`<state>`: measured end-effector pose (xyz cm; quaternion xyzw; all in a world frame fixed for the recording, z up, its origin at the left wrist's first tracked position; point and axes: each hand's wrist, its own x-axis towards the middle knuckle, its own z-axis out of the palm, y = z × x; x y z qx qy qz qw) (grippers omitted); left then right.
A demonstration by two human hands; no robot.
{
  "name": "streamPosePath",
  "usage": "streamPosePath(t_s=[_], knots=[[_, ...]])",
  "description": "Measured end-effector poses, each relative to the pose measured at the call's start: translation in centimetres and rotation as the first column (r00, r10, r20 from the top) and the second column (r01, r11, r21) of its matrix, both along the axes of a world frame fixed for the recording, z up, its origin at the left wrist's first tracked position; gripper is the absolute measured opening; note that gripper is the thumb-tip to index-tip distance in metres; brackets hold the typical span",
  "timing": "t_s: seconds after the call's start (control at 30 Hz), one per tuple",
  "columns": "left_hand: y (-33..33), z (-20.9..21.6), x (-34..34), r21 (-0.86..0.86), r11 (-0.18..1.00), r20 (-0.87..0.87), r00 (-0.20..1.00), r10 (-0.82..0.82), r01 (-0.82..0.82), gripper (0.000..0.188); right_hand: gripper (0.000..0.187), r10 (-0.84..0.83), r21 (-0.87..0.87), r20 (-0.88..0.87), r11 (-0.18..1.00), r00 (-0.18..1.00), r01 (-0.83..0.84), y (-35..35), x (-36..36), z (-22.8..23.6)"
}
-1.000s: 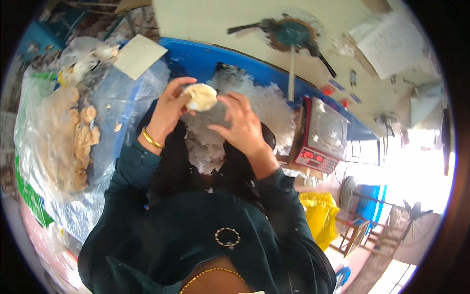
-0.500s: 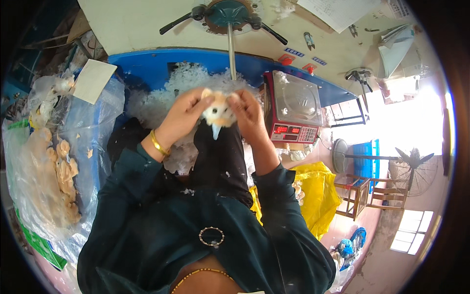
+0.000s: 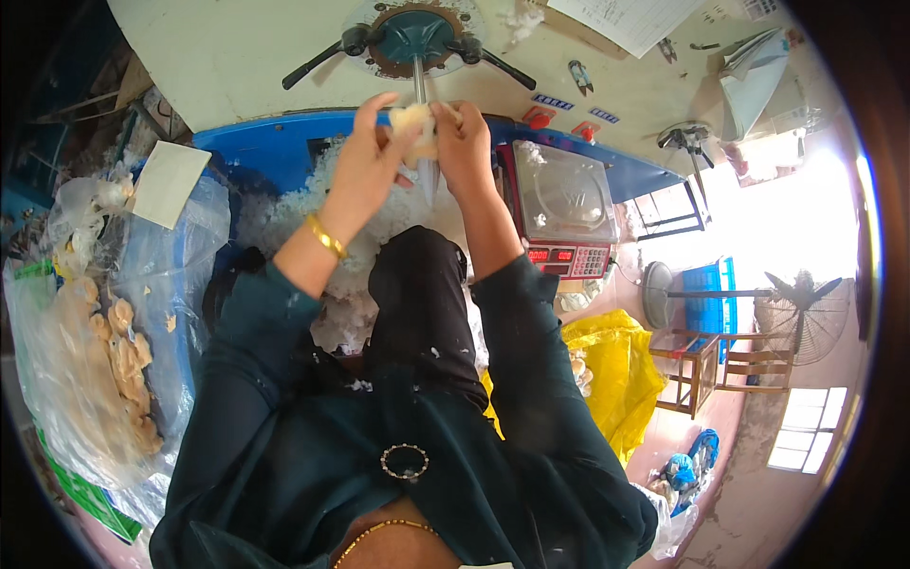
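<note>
A small cream and pale-orange plush toy [image 3: 409,119] is between my two hands, right by the lower end of a slim metal tube [image 3: 420,83]. Whether the tube goes into it is hidden by my fingers. My left hand [image 3: 363,156], above a gold bangle, holds the toy's left side with the index finger raised. My right hand [image 3: 463,147] pinches its other side with bent fingers. A pale strip [image 3: 428,182] hangs below the toy. The tube comes out of a dark green round fitting [image 3: 413,38] with two black handles.
White fluffy stuffing [image 3: 365,213] fills a blue-edged trough [image 3: 261,142] beneath my hands. To the right stands a red digital scale [image 3: 564,194], below red knobs and small nippers [image 3: 580,78]. Clear bags of plush pieces [image 3: 90,332] lie left; a yellow sack [image 3: 616,379] sits right.
Both hands have carried the plush toy up and away from my lap to the metal tube. Its face, seen before, is now turned away or covered. The view has shifted slightly.
</note>
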<state>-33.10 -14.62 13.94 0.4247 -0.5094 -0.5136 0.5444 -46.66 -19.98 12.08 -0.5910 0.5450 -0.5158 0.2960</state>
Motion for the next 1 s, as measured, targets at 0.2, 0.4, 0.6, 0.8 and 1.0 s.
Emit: streamPosePath(t_s=[0.2, 0.4, 0.6, 0.8, 1.0], knots=[[2.2, -1.5, -1.2, -0.277, 0.946, 0.326, 0.942, -0.073, 0.169, 0.061, 0.015, 0.167, -0.078, 0.136, 0.984, 0.977, -0.158, 2.9, -1.5, 0.1], [2.5, -3.4, -2.0, -0.403, 0.902, 0.323, 0.946, -0.019, 0.156, 0.069, 0.027, 0.199, -0.057, 0.315, 0.98, 0.928, -0.191, 3.8, -1.5, -1.0], [3.2, -1.3, 1.6, -0.196, 0.94, 0.055, 0.96, -0.273, 0.279, 0.068, 0.048, 0.012, -0.109, 0.146, 0.994, 0.989, 0.004, 5.8, 2.3, 0.2], [3.2, 0.6, -1.5, -0.023, 0.945, 0.168, 0.933, -0.318, 0.326, 0.066, 0.056, 0.078, 0.165, 0.469, 0.971, 0.88, -0.174, 3.9, -1.8, 0.3], [3.2, -1.4, -1.6, -0.11, 0.962, 0.187, 0.956, -0.226, 0.249, 0.063, 0.049, 0.191, 0.166, 0.16, 0.962, 0.969, -0.217, 6.2, -2.0, 1.7]])
